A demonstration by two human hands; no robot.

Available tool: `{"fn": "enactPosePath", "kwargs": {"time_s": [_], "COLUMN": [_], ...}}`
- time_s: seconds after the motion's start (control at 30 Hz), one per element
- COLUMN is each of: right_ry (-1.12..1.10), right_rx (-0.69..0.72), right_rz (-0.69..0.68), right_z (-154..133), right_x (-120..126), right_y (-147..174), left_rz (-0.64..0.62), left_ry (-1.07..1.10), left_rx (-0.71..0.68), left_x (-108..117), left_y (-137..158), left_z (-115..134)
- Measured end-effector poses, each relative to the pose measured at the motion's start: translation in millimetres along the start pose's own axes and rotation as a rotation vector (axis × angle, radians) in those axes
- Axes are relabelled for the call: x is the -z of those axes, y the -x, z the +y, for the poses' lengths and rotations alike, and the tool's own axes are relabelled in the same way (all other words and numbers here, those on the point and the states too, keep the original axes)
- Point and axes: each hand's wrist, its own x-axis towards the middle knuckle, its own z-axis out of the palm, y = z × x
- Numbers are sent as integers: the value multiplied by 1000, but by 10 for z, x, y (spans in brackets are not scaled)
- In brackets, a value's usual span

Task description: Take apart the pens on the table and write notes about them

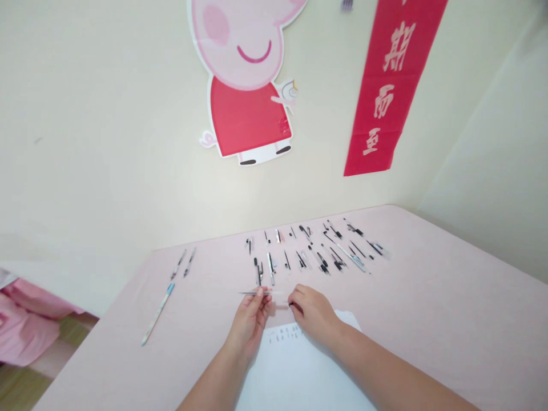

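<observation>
My left hand (pixel 252 317) is closed in a pinch on a slim pen refill (pixel 247 293), dark at its left end and pale toward the right. Just to the right, my right hand (pixel 314 311) has its fingers drawn together around a small dark piece (pixel 291 304) with a thin pale end pointing left; its kind is too small to make out. A gap separates the two hands. Both are over the top edge of a white sheet of paper (pixel 299 371) with rows of small marks. Beyond my left hand lie a black pen part (pixel 258 271) and a pale pen barrel (pixel 271 268).
Several pen parts (pixel 336 260) lie in two rows across the back of the pink table (pixel 428 319). At the left are two clear pens (pixel 184 264) and a blue-capped pen (pixel 158 314). Behind the table stands a wall with a pig cutout (pixel 250 117) and red banner (pixel 370 103).
</observation>
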Motion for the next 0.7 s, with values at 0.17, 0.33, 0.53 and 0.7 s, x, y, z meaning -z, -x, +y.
{"fn": "enactPosePath", "kwargs": {"time_s": [0.17, 0.33, 0.53, 0.7], "right_ry": [-115, -269, -944, -1393], "right_rx": [12, 10, -288, -445], "right_rz": [6, 94, -1, -247], "right_z": [23, 27, -16, -40], "right_x": [-18, -40, -85, -37], "right_y": [-9, -11, -65, -62], "left_rz": [-4, 3, -50, -159], "left_ry": [1, -6, -66, -289], "left_rx": [-2, 8, -26, -174], "left_x": [1, -14, 16, 74], "left_y": [6, 2, 23, 66], "left_z": [0, 15, 1, -36]}}
